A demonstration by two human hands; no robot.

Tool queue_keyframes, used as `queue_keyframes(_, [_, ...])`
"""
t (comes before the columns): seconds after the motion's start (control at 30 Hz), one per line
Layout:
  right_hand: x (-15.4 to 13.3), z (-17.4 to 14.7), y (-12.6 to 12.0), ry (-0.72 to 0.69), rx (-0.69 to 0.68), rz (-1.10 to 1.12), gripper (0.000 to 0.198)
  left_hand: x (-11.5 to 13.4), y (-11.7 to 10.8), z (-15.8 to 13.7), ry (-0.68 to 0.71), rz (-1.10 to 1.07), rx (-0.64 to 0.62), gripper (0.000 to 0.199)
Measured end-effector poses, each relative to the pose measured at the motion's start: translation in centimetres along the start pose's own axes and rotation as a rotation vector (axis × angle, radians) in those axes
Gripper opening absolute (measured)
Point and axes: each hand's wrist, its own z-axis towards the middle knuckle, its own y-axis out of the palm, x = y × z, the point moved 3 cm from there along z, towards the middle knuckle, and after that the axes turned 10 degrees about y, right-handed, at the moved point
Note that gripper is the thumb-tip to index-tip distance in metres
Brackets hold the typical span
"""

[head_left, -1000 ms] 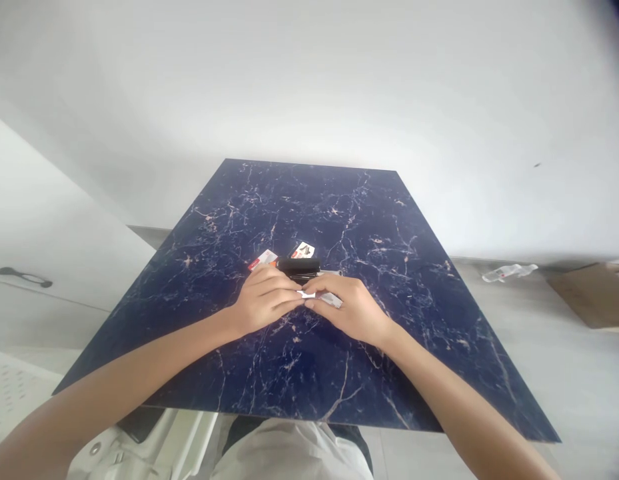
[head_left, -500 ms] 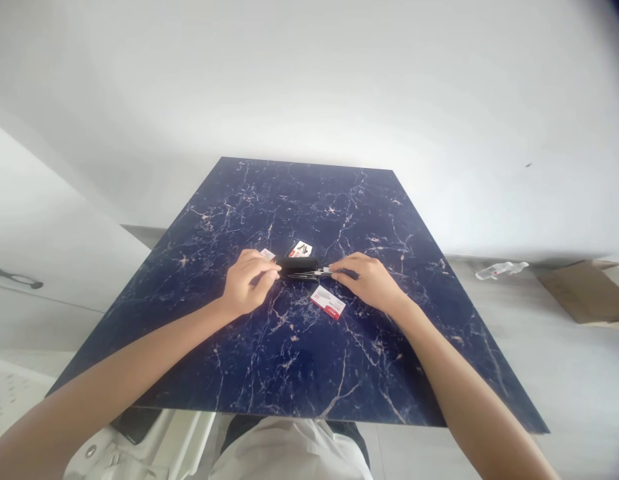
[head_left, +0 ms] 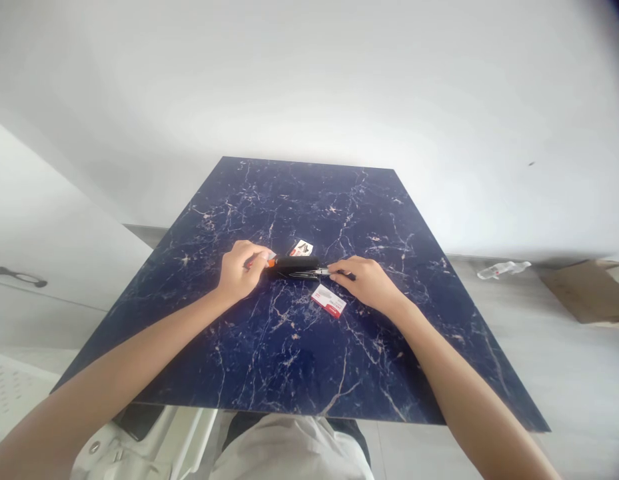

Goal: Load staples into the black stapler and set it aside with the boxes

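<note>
A black stapler [head_left: 298,264] lies across the middle of the dark blue table, seemingly opened, with a slim silver metal strip [head_left: 309,273] along its near side. My left hand [head_left: 242,268] is closed at its left end, thumb and fingertips pinched beside an orange part [head_left: 270,263]; the fingers partly hide what they grip. At the right end, my right hand [head_left: 358,275] pinches the stapler where the silver strip ends. Just nearer to me rests a small white and red box [head_left: 328,301]. Beyond the stapler sits another small box [head_left: 302,248] with a dark picture on it.
The marbled table [head_left: 289,207] stands against a white wall. On the floor to the right are a clear plastic bottle [head_left: 504,270] and an open cardboard box [head_left: 592,290]. White furniture with a dark item [head_left: 139,421] is below the table's front left.
My left hand has shifted slightly left and up, uncovering the orange part at the stapler's left end. My right hand stays nearly in place at the other end.
</note>
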Motion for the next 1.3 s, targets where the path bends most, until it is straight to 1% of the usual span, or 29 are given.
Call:
queue_keyframes(0.1, [0.0, 0.0, 0.2, 0.036, -0.005, 0.01, 0.017, -0.1, 0.1, -0.1, -0.002, 0.006, -0.022, 0.025])
queue_keyframes(0.17, [0.0, 0.0, 0.3, 0.015, 0.008, 0.019, 0.017, -0.1, 0.2, -0.2, 0.0, 0.004, -0.033, 0.024])
queue_keyframes(0.33, [0.0, -0.2, 0.4, -0.152, 0.094, 0.003, 0.02, 0.0, 0.3, -0.1, 0.05, -0.005, -0.071, 0.023])
queue_keyframes(0.43, [-0.1, -0.2, 0.7, -0.221, 0.11, -0.045, 0.022, 0.3, 0.3, 0.1, 0.098, -0.016, -0.08, 0.022])
queue_keyframes(0.6, [-0.4, -0.3, 1.1, -0.233, 0.131, -0.1, 0.02, 0.8, 0.4, 0.2, 0.136, -0.022, -0.101, 0.022])
queue_keyframes(0.73, [-0.6, -0.4, 1.3, -0.251, 0.21, -0.063, 0.02, 0.7, 0.4, 0.3, 0.156, -0.027, -0.087, 0.022])
queue_keyframes(0.83, [-0.6, -0.4, 1.1, -0.226, 0.274, -0.034, 0.017, 0.6, 0.3, 0.4, 0.188, -0.009, -0.065, 0.022])
queue_keyframes(0.9, [-1.0, -0.6, 0.8, -0.227, 0.323, -0.027, 0.016, 1.3, 0.3, 0.4, 0.252, 0.01, -0.05, 0.02])
queue_keyframes(0.97, [-2.0, -0.9, 0.4, -0.273, 0.367, -0.026, 0.014, 2.9, 0.5, 0.1, 0.298, -0.007, -0.074, 0.016])
queue_keyframes(1.0, [-2.6, -1.2, 0.3, -0.318, 0.386, -0.027, 0.014, 3.9, 0.6, -0.2, 0.279, -0.04, -0.104, 0.014])
queue_keyframes(1.03, [-3.4, -1.6, 0.1, -0.376, 0.4, -0.029, 0.014, 4.9, 0.8, -0.5, 0.222, -0.094, -0.145, 0.015])
queue_keyframes(1.07, [-4.1, -2.0, 0.0, -0.442, 0.404, -0.034, 0.015, 5.9, 1.1, -0.9, 0.124, -0.165, -0.194, 0.019])
queue_keyframes(1.1, [-4.9, -2.5, 0.0, -0.513, 0.402, -0.038, 0.016, 6.8, 1.3, -1.4, -0.013, -0.237, -0.233, 0.025])
queue_keyframes(1.13, [-5.5, -2.9, 0.1, -0.581, 0.397, -0.041, 0.018, 7.6, 1.6, -1.9, -0.119, -0.304, -0.281, 0.028])
queue_keyframes(1.17, [-5.9, -3.3, 0.1, -0.634, 0.391, -0.041, 0.019, 8.3, 1.9, -2.4, -0.202, -0.352, -0.316, 0.028])
queue_keyframes(1.23, [-6.4, -3.8, 0.2, -0.689, 0.377, -0.039, 0.023, 9.0, 2.2, -3.1, -0.324, -0.428, -0.344, 0.027])
queue_keyframes(1.3, [-6.5, -4.0, 0.3, -0.686, 0.367, -0.023, 0.026, 9.0, 2.3, -3.5, -0.395, -0.494, -0.322, 0.026])
